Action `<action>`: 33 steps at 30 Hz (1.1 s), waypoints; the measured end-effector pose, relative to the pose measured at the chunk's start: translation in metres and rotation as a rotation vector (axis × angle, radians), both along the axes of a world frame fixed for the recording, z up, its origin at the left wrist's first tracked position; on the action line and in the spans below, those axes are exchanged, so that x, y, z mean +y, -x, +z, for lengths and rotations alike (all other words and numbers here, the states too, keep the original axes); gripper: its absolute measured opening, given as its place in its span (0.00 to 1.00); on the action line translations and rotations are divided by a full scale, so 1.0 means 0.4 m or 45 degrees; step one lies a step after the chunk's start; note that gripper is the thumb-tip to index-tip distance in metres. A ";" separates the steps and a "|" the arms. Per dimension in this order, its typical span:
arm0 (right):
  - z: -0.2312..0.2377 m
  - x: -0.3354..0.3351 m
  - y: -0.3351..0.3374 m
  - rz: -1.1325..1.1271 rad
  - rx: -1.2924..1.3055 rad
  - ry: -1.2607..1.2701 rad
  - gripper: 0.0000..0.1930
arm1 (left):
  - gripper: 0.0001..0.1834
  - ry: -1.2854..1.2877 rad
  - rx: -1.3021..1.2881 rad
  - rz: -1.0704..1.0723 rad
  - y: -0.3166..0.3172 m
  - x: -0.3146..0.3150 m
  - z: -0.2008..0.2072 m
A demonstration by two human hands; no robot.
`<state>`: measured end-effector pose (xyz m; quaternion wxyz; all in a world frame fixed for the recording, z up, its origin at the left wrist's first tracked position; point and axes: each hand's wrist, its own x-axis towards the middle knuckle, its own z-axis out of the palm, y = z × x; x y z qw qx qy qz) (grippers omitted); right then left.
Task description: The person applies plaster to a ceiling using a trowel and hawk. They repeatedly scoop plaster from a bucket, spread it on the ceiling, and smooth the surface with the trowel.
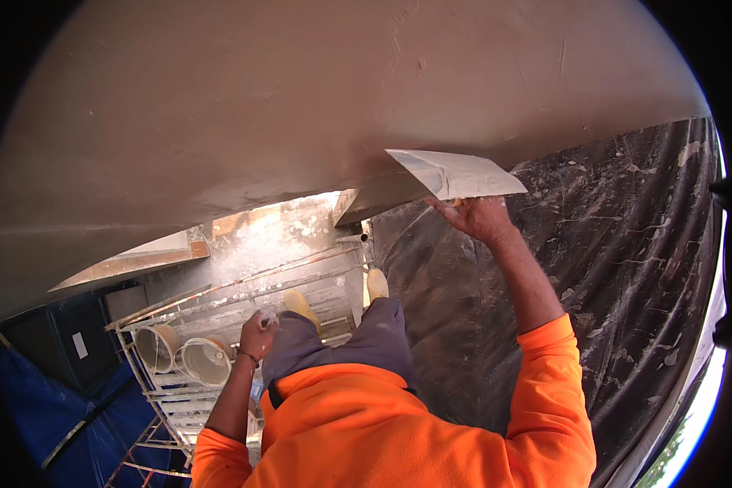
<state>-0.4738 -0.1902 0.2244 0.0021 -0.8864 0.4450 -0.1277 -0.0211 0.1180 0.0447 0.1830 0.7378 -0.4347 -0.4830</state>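
My right hand (481, 218) is raised ahead of me and wrapped round the grip of a wide, flat plastering trowel (459, 176). The trowel's pale, smeared blade lies up against the smooth grey-brown plastered surface (301, 98), near its lower edge; whether the whole blade touches it I cannot tell. My left hand (258, 335) hangs low beside my left thigh, with the fingers curled in. Whitish residue marks those fingers, and what they may hold is hidden.
I stand in yellow boots (301, 311) on a splattered scaffold platform (333, 281) with metal rails. Two plaster-stained buckets (206, 360) stand at its left. Dark plastic sheeting (610, 268) hangs along the right. Blue tarpaulin (32, 407) lies at the lower left.
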 end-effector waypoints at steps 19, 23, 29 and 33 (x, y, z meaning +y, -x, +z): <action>-0.465 -0.134 -0.085 0.093 0.573 -0.706 0.20 | 0.49 0.218 1.054 0.221 0.711 -0.599 -0.101; -0.357 -0.136 -0.084 0.122 0.504 -0.643 0.20 | 0.47 0.267 0.995 0.206 0.714 -0.610 -0.021; -0.078 -0.135 -0.089 0.128 0.499 -0.654 0.21 | 0.43 0.673 0.665 0.145 0.730 -0.602 0.200; 0.141 -0.130 -0.096 0.157 0.433 -0.552 0.21 | 0.40 0.869 0.925 0.208 0.723 -0.599 0.399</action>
